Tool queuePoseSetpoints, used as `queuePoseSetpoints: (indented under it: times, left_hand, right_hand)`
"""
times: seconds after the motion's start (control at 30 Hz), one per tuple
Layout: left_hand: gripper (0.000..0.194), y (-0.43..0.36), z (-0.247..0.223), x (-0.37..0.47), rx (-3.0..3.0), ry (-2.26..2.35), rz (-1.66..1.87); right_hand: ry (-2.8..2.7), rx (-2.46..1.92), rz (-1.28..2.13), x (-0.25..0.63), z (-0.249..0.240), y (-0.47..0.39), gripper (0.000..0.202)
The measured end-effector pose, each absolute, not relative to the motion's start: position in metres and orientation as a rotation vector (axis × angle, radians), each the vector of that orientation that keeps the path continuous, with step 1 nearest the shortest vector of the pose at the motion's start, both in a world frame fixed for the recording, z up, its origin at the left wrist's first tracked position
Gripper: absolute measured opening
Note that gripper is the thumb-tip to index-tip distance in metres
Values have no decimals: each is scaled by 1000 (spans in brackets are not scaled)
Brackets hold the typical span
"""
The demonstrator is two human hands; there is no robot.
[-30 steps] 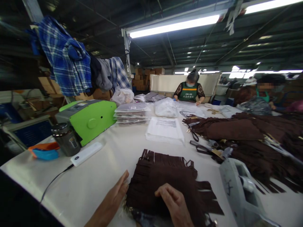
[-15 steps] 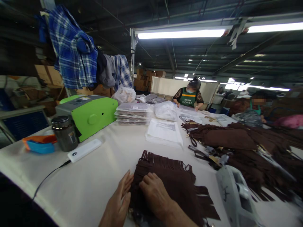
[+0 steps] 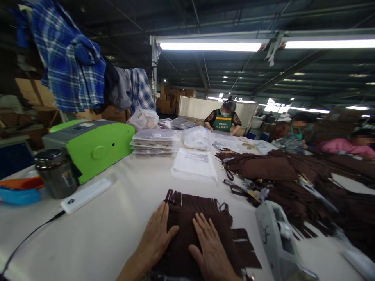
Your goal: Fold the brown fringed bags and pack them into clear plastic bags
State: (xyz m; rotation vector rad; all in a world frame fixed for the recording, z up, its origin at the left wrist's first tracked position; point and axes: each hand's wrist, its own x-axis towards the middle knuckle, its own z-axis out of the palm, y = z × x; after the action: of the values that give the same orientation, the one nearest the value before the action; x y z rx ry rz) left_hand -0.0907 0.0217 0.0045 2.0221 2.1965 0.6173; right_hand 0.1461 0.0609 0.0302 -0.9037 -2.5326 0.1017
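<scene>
Lying at the far left edge of the frame, an orange and blue shallow plastic dish point(image 3: 16, 190) sits beside a dark metal lidded jar point(image 3: 55, 178), and behind them stands a lime-green and grey boxy machine point(image 3: 90, 146). A white oblong power bank point(image 3: 85, 195) with a black cable rests on the white cloth-covered table point(image 3: 96, 238) just in front. Above, in the upper left, a blue plaid shirt point(image 3: 66, 66) hangs from a rail. At the bottom centre lies a folded dark brown suede piece with cut fringe point(image 3: 202, 218). The left hand point(image 3: 158, 234) presses flat on its left edge, fingers spread and empty; the right hand point(image 3: 209, 248) lies flat beside it on the middle of the fabric, fingers also spread, gripping nothing. Farther back at mid-frame sit a stack of clear-bagged grey garments point(image 3: 154, 141) and a pile of white printed sheets point(image 3: 193, 166). To the right, black-handled scissors point(image 3: 236, 188) lie near a heap of brown fringed suede garments point(image 3: 293, 175), and a grey tape dispenser point(image 3: 278, 242) fills the lower right. A person in a green apron point(image 3: 224, 119) works at the far end.
</scene>
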Motion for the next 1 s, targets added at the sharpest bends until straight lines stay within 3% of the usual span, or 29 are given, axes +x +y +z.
queuePoseSetpoints:
  times: [0.13, 0.3, 0.43, 0.53, 0.67, 0.77, 1.0]
  left_hand:
    - [73, 21, 8, -79, 2250, 2150, 511]
    - [67, 24, 6, -57, 2516, 1916, 596]
    - [97, 14, 6, -28, 2902, 1552, 681]
    - [91, 5, 1, -2, 3071, 1462, 624]
    - [86, 8, -6, 20, 3199, 1572, 558]
    - [80, 18, -2, 19, 3363, 1395, 673]
    - [81, 30, 20, -2, 3366, 1245, 995]
  right_hand:
    - [-2539, -940, 242, 141, 19, 57, 67]
    - [-2378, -899, 493, 144, 39, 53, 57]
    - [-1948, -1029, 726, 191, 71, 53, 41]
    - [-1722, -1211, 754, 242, 89, 41, 38]
    - [-1851, -1333, 707, 289, 88, 14, 32]
    - [-2039, -1384, 571, 304, 72, 0, 26]
    - [-2261, -1281, 265, 276, 32, 16, 20]
